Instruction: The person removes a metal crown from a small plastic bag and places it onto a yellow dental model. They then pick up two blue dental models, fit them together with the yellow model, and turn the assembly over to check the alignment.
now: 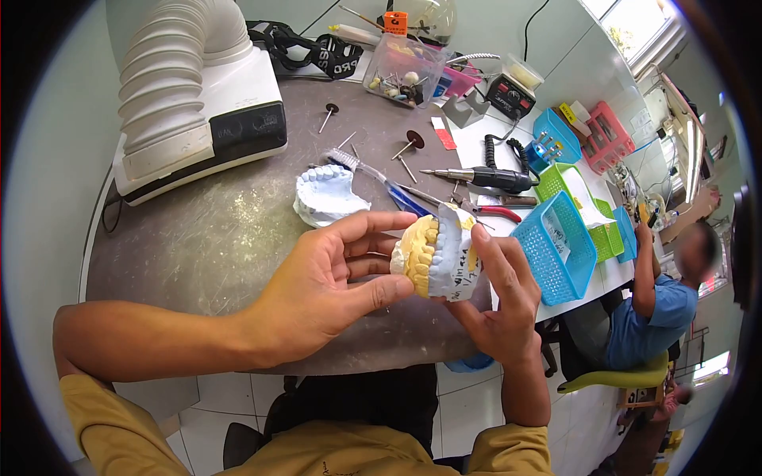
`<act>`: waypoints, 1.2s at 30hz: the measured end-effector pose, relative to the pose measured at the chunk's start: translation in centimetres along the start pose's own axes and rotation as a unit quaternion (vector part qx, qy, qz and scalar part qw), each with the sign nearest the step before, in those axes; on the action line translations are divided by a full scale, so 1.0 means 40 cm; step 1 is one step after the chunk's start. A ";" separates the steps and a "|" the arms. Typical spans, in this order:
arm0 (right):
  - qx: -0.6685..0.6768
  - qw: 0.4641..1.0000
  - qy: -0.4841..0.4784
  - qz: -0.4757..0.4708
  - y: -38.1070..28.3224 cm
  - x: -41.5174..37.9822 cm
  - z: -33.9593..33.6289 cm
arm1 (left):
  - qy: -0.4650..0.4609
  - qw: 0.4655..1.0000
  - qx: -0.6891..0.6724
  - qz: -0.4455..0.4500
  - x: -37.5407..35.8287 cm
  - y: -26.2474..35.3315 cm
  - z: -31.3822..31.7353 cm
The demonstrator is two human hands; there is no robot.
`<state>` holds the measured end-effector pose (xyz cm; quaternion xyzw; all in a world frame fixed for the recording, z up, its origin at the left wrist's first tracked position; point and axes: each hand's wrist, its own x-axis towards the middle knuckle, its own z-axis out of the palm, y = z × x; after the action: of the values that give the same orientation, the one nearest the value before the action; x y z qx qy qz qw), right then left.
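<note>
A pair of dental casts is held up over the tabletop (198,278), near its front edge and toward its right side, with tooth rows facing each other. The left hand (317,289) pinches the yellow cast (417,254), thumb on the near side and fingertips at the far side; the right hand (508,301) grips the pale blue cast (456,246) by its outer base, which carries handwriting. Both look like plaster or stone, so they should feel stiff and fairly dense yet be easy enough to lift, with a dry, perhaps dusty surface that is unlikely to slip much. The weak spots are probably the tooth tips and thin rims, which could chip under a knock or a hard squeeze where the rows meet. The thick outer bases seem the best place to take hold, with broad, even finger pressure and the crowns left free. Farther from the front edge, another pale cast (329,198) rests on the tabletop and likely calls for the same care; a toothbrush (369,168) lies just beside it, and red-handled pliers (500,213) lie toward the right edge.
</note>
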<state>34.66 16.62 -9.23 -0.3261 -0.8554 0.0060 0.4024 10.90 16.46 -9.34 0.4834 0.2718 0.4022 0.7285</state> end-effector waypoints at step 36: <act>0.120 0.991 0.051 0.011 0.019 -0.058 0.012 | 0.019 0.975 0.175 0.135 -0.016 -0.006 0.009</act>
<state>35.82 16.05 -11.34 -0.2844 -0.8232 0.0959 0.4819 10.92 15.67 -9.43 0.6278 0.2844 0.4519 0.5664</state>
